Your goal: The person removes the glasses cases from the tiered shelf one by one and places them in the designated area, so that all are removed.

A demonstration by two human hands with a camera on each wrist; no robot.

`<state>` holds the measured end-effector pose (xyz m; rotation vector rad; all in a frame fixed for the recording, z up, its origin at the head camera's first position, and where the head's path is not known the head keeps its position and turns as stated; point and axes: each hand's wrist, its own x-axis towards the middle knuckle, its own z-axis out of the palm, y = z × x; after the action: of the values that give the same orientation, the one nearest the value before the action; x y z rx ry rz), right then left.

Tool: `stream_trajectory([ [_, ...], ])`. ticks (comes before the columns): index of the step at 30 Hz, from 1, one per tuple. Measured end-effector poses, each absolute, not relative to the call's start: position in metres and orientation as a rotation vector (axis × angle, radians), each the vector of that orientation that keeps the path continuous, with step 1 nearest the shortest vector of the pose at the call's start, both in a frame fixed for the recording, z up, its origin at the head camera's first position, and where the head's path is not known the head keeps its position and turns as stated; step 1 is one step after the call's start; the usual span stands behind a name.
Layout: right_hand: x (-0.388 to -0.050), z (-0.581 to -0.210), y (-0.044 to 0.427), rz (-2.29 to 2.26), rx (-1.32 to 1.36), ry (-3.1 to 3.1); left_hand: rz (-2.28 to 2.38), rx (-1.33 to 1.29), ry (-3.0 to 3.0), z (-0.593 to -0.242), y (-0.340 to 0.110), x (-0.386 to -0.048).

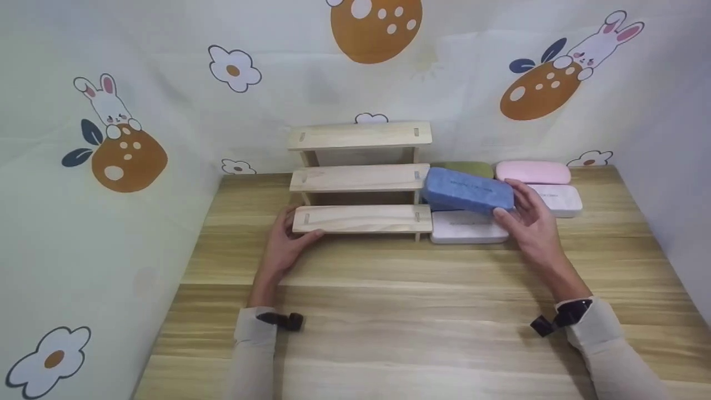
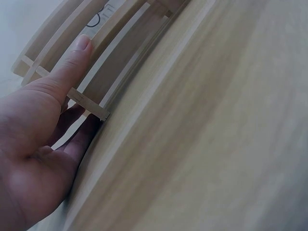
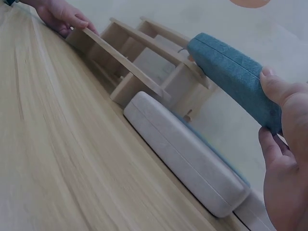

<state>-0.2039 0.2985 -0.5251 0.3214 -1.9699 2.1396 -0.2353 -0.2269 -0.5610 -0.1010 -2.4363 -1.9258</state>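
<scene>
A three-tier wooden stand (image 1: 361,178) with stepped shelves stands at the back of the table. My left hand (image 1: 286,244) grips the left end of its lowest shelf. In the left wrist view, the thumb (image 2: 72,67) lies along the shelf and the other fingers reach round the side support. My right hand (image 1: 533,228) holds a blue glasses case (image 1: 469,190) by its right end, thumb in front. The case (image 3: 231,77) is raised and tilted, its left end close to the middle shelf. Below it lies a white glasses case (image 1: 469,228) beside the stand.
Behind the held case lies an olive-green case (image 1: 466,168), partly hidden. A pink case (image 1: 533,171) and another pale case (image 1: 561,200) lie to the right. A strip of blue shows under the held case. A patterned cloth (image 1: 278,111) hangs behind the wooden table (image 1: 400,322).
</scene>
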Motion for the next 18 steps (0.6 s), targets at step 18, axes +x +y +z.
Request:
stream_trajectory([
  [18, -0.187, -0.531, 0.333, 2.119, 0.268, -1.958, -1.907, -0.078, -2.448, -0.561, -0.227, -0.235],
])
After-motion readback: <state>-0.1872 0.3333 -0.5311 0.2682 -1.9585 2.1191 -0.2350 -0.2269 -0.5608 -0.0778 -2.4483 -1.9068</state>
